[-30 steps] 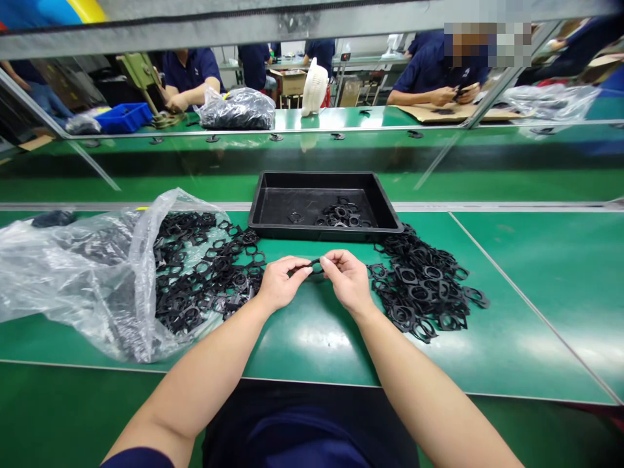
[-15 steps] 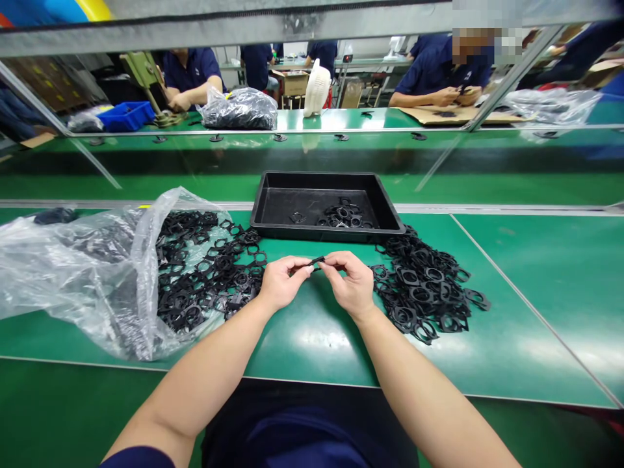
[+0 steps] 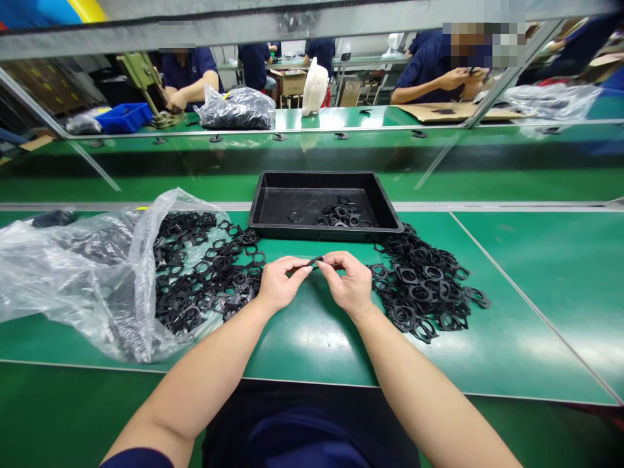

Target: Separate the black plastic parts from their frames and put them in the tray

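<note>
While both hands meet above the green counter [image 3: 316, 338], the left hand [image 3: 279, 283] and the right hand [image 3: 350, 283] each pinch one end of a single small black part [image 3: 314, 261], fingertips closed on it, the part held just clear of the counter surface between them. Two loose heaps of similar black parts lie on the counter: one heap [image 3: 209, 273] to the left, spilling from the mouth of one clear plastic bag [image 3: 82, 273], and one heap [image 3: 422, 283] to the right, just beside the right hand. One black tray [image 3: 263, 198] stands beyond the hands, touching the far edge of the right heap; it contains a small cluster of parts [image 3: 344, 214] and one separate part lying apart from the cluster. Individual parts in the heaps are too many and too tangled to count. Other people work at a further counter behind.
</note>
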The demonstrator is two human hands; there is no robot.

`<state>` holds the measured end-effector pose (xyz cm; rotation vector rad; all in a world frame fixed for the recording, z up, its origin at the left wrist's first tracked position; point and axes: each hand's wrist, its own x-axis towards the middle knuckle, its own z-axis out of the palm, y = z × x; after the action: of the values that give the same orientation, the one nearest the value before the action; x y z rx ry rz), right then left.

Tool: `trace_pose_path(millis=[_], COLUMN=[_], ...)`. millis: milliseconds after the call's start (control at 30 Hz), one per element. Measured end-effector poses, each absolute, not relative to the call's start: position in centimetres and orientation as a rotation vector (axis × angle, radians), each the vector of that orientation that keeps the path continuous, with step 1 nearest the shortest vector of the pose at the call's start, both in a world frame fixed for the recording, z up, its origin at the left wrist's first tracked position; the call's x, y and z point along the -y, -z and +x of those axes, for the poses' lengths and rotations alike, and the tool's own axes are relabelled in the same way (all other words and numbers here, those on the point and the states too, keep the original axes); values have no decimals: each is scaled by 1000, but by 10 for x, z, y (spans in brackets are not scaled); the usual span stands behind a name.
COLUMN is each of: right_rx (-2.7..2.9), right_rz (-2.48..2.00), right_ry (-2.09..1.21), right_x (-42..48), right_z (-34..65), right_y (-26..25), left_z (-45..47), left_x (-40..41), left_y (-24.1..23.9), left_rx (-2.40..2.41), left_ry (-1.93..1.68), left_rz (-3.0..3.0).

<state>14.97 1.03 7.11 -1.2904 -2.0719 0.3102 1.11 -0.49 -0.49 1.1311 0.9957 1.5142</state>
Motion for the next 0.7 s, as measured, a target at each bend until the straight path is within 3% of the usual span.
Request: trace_pose_path(millis=[400, 700], right_rx=[2246, 2022], right_rz=[-1124, -1368], right_ry=[-146, -437], right_x=[-13, -10], right_z=[152, 150], right_y=[-76, -74], left_z=[11, 6], left_x=[5, 4], left_y=[6, 2], left_rx=[-1005, -994], left_ry=[-1526, -1538], left_rz=[1167, 1325])
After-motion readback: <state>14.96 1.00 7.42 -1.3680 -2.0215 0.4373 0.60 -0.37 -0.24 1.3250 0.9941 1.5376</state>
